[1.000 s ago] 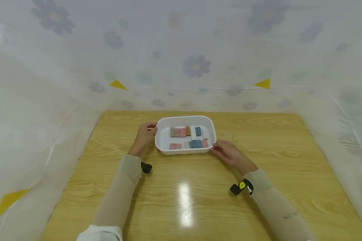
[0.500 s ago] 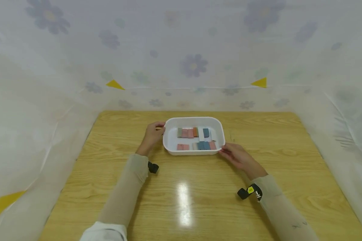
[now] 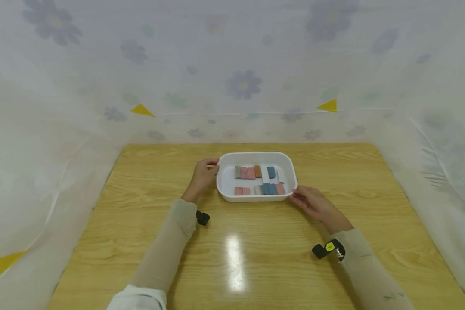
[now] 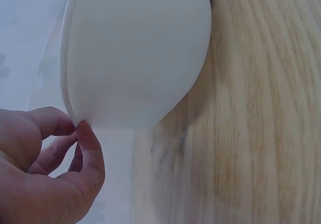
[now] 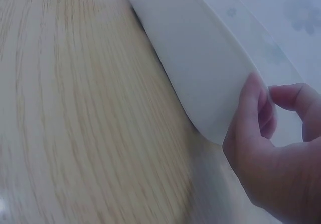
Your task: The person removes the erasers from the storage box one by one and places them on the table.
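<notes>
Flowered sheet (image 3: 244,51), pale, round the back and sides. Table (image 3: 279,271): wood grain, bright glare spot on the near half. Sleeves (image 3: 164,247), beige, come in from the near edge, one each side. Tray (image 3: 225,178): white, rounded corners, on the far half of the table, roughly mid-width, between the hands, long side facing the person.

Right hand (image 3: 318,206): thumb and fingers pinching the rim at the tray's near right corner. Left hand (image 3: 202,176): pinching the rim at the tray's left end, toward the far corner; thumb and fingertips meet across the edge in the left wrist view.

Yellow triangles (image 3: 142,110) on the sheet, two at the back, one at left. Wrist cameras (image 3: 320,251), black, one at each cuff; the right one has a yellow tag.

Blocks (image 3: 248,173), small, in two rough rows inside the tray. Far row: grey-green, pinks, orange, white, blue, another white at the right end. Near row: pinks, gap, whitish, blues, pink.
</notes>
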Action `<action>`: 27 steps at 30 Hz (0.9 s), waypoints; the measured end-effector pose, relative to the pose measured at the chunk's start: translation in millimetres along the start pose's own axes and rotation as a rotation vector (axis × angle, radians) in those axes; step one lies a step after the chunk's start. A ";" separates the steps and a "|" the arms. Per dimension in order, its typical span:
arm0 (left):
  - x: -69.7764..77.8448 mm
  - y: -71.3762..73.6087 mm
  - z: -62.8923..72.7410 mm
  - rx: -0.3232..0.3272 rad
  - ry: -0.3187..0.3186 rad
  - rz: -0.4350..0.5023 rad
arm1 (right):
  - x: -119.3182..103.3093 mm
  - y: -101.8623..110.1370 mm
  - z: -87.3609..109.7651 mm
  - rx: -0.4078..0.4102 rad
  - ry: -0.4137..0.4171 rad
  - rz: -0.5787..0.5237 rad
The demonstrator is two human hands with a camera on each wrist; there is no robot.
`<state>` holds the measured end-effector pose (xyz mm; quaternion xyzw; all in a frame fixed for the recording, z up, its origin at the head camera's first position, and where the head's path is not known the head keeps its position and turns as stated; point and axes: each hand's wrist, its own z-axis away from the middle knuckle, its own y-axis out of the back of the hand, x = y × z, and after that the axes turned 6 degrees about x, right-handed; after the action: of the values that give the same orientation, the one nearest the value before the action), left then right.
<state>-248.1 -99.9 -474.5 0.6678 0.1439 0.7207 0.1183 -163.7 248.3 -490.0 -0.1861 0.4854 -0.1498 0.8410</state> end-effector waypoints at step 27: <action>-1.5 -2.0 5.9 0.148 -0.408 -0.759 | -25.9 -37.9 5.4 0.284 0.647 0.930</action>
<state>-242.1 -98.3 -476.3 0.7031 0.4039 0.4672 0.3525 -174.2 226.8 -450.4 0.2161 0.7237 0.1222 0.6440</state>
